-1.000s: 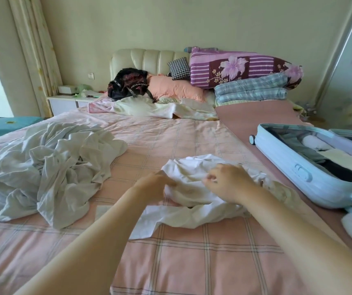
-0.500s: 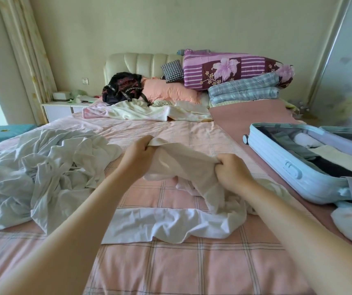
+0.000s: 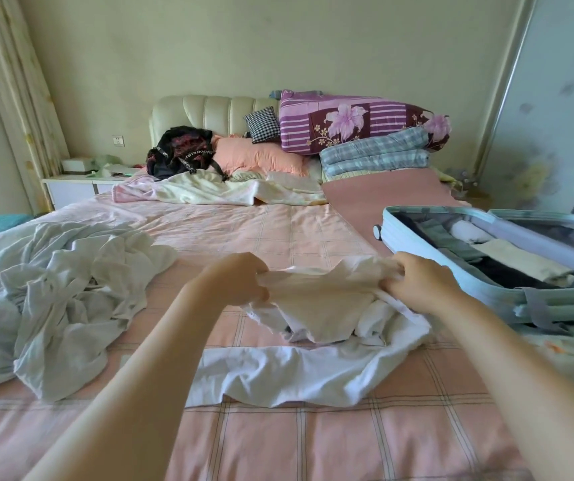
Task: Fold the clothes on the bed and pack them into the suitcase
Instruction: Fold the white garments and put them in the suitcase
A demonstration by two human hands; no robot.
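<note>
A crumpled white garment [image 3: 316, 307] is stretched between my two hands above the pink checked bed [image 3: 278, 439]. My left hand [image 3: 235, 281] grips its left edge and my right hand [image 3: 417, 284] grips its right edge, each with fingers curled into the cloth. The lower part of the garment trails on the sheet below. To the right lies an open light-blue suitcase [image 3: 428, 258] holding several folded and rolled clothes. A heap of pale grey-white clothes [image 3: 52, 300] lies on the left of the bed.
At the head of the bed are a black backpack [image 3: 183, 152], a peach pillow [image 3: 261, 156], a purple floral quilt [image 3: 358, 121] and folded plaid bedding [image 3: 375, 156]. A white nightstand [image 3: 80, 187] stands at the left; a rumpled pale blanket [image 3: 209, 190] lies below the pillows.
My hands lifted the white garment off the bed and pulled apart, the right hand moving toward the suitcase, so the cloth is now spread wider between them.
</note>
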